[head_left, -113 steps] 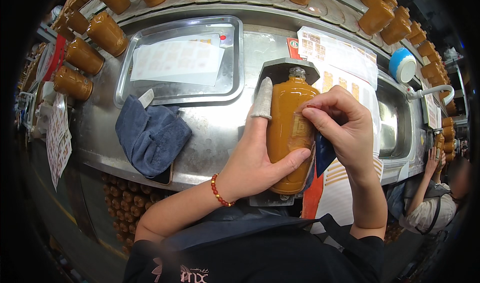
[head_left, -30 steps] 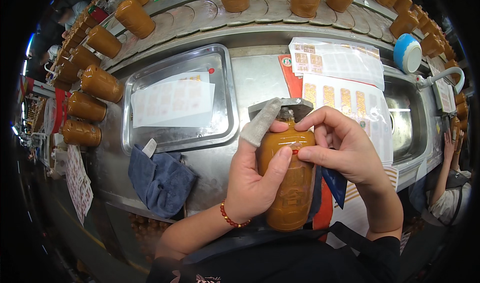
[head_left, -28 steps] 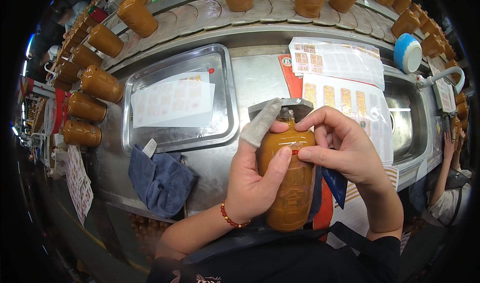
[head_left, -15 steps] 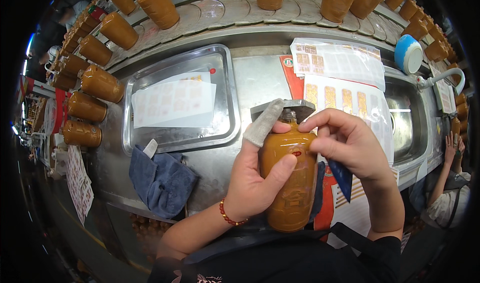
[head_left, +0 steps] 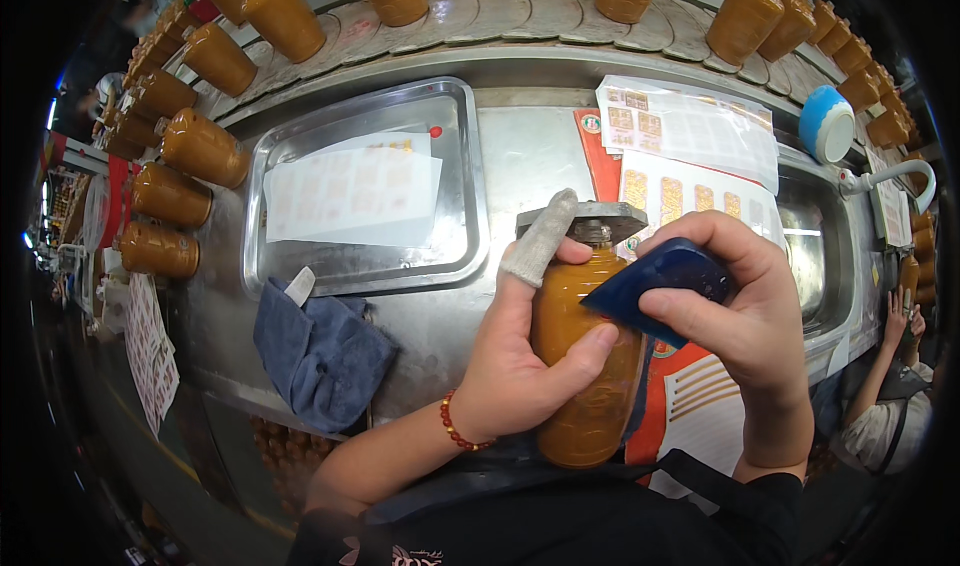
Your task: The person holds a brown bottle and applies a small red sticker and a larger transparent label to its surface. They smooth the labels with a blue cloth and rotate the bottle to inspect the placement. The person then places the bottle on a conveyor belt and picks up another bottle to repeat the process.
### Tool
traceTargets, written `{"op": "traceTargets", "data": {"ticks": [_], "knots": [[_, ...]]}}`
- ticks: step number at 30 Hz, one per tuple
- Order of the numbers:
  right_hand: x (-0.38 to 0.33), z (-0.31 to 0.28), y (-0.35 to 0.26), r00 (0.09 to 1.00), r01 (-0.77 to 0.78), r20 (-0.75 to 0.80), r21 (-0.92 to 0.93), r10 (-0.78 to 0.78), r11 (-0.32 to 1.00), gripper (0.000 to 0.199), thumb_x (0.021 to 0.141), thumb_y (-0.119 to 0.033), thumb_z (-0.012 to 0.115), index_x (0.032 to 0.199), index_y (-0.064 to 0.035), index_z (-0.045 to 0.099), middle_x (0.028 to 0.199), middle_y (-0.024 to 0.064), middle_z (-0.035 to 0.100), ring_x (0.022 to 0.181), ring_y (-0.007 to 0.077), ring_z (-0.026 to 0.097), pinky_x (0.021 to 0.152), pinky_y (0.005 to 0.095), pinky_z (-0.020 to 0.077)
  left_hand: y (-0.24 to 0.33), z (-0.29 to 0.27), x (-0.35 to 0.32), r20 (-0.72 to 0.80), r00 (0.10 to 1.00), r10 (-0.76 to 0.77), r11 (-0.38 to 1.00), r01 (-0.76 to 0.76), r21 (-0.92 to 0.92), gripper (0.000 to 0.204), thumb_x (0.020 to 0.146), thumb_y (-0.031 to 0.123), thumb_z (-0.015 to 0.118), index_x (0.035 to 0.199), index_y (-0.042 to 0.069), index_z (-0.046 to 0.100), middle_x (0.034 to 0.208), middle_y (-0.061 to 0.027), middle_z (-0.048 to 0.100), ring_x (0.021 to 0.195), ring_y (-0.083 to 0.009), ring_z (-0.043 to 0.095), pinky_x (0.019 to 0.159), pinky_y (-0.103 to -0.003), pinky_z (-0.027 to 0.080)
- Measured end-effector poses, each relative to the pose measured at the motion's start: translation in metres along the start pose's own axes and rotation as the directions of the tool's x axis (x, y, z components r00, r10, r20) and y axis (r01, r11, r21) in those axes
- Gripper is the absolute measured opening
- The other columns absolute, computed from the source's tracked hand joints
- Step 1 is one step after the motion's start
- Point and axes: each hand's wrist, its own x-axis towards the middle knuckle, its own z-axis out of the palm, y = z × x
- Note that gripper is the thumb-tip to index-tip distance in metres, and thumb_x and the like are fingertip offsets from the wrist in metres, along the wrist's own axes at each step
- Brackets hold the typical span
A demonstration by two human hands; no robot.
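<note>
Amber bottle (head_left: pixel 585 366) clamped in left hand (head_left: pixel 520 366); right hand (head_left: pixel 745 326) pinches blue scraper (head_left: pixel 655 286) against it. Hard press risks slip, drop.

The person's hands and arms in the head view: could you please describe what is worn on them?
The left hand wears a grey knitted finger cot over the index finger and a red beaded bracelet at the wrist. The right hand is bare, with no ring or glove. Both forearms are sleeveless as far as visible.

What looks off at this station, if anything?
No spill or damage shows. One oddity: the left hand gripping the amber bottle has its index finger wrapped in a grey fabric cot. The right hand presses a blue scraper against it.
</note>
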Motion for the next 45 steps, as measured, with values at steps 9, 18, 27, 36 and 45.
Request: {"op": "traceTargets", "data": {"ticks": [9, 18, 27, 36, 45], "knots": [[0.014, 0.002, 0.004, 0.97, 0.237, 0.041, -0.379, -0.24, 0.895, 0.029, 0.081, -0.008, 0.079, 0.106, 0.0027, 0.07, 0.089, 0.0115, 0.069, 0.079, 0.0231, 0.066, 0.071, 0.0315, 0.0514, -0.003, -0.001, 0.003, -0.01, 0.999, 0.032, 0.995, -0.03, 0.094, 0.08, 0.09, 0.005, 0.07, 0.157, -0.002, 0.027, 0.133, -0.009, 0.043, 0.124, -0.0181, 0.051, 0.107, -0.032, 0.045], [0.017, 0.001, 0.004, 0.952, 0.281, 0.039, -0.51, -0.304, 0.813, 0.022, 0.082, -0.004, 0.076, 0.103, 0.0002, 0.07, 0.091, 0.0064, 0.067, 0.082, 0.0134, 0.064, 0.075, 0.0259, 0.05, -0.004, 0.002, 0.003, -0.029, 0.999, 0.031, 0.998, -0.029, 0.049, 0.075, 0.089, 0.004, 0.069, 0.154, -0.001, 0.03, 0.131, -0.0095, 0.042, 0.123, -0.0189, 0.051, 0.106, -0.033, 0.046], [0.014, 0.0, 0.01, 0.975, 0.174, -0.079, -0.328, -0.21, 0.929, 0.025, 0.083, -0.009, 0.078, 0.104, 0.0008, 0.069, 0.087, 0.0102, 0.067, 0.078, 0.0204, 0.066, 0.072, 0.0297, 0.0515, 0.0, 0.003, 0.002, -0.027, 0.999, -0.02, 0.999, 0.021, 0.03, 0.073, 0.09, 0.004, 0.069, 0.152, -0.001, 0.032, 0.132, -0.0104, 0.041, 0.124, -0.0194, 0.051, 0.106, -0.034, 0.046], [0.013, -0.009, -0.001, 0.966, 0.201, -0.048, -0.486, -0.256, 0.85, 0.021, 0.083, -0.004, 0.078, 0.102, 0.001, 0.072, 0.089, 0.0082, 0.069, 0.08, 0.0153, 0.066, 0.072, 0.0265, 0.051, -0.005, 0.004, -0.005, -0.097, 0.995, -0.017, 1.0, 0.018, 0.007, 0.102, 0.084, 0.016, 0.08, 0.16, -0.002, 0.016, 0.141, -0.0141, 0.033, 0.136, -0.0258, 0.041, 0.114, -0.038, 0.04], [-0.011, -0.015, 0.005, 0.889, 0.269, -0.141, -0.61, -0.436, 0.745, 0.022, 0.08, 0.006, 0.075, 0.101, 0.0006, 0.074, 0.089, 0.0064, 0.066, 0.077, 0.0156, 0.059, 0.069, 0.0274, 0.0442, -0.017, -0.019, -0.042, 0.095, 0.991, 0.098, 0.881, -0.13, 0.454, 0.137, 0.071, 0.04, 0.093, 0.163, -0.004, 0.002, 0.159, -0.0254, 0.017, 0.152, -0.0411, 0.022, 0.124, -0.046, 0.027]]}}
